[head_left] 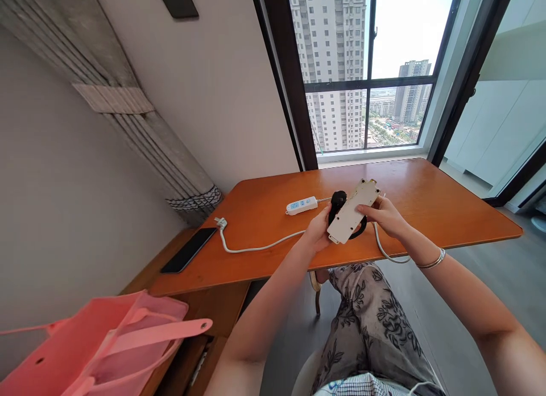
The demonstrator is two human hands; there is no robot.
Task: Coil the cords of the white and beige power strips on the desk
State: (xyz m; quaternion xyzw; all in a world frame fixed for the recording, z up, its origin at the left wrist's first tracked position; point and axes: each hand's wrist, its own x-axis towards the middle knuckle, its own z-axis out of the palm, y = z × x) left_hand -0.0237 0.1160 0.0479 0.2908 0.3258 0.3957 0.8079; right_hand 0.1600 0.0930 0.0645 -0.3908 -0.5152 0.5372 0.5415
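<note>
Over the table's near edge I hold a cream-white power strip (350, 214), tilted, with its flat back and screw holes facing me. My left hand (319, 230) is closed around its lower left end. A black plug (338, 200) and a loop of black cord (359, 230) show behind the strip, close to my left fingers. My right hand (381, 213) grips the upper right end, thumb across the back. Beyond my left hand, a smaller white power strip (301, 205) with blue sockets lies on the table. Its far-side details are too small to make out.
On the orange-brown wooden table (447, 208), a white cord (256, 250) runs to a white plug (220, 222) at the left. A black flat device (190, 250) lies by the left edge. A pink bag (106, 339) stands lower left. A window (369, 84) is behind the table.
</note>
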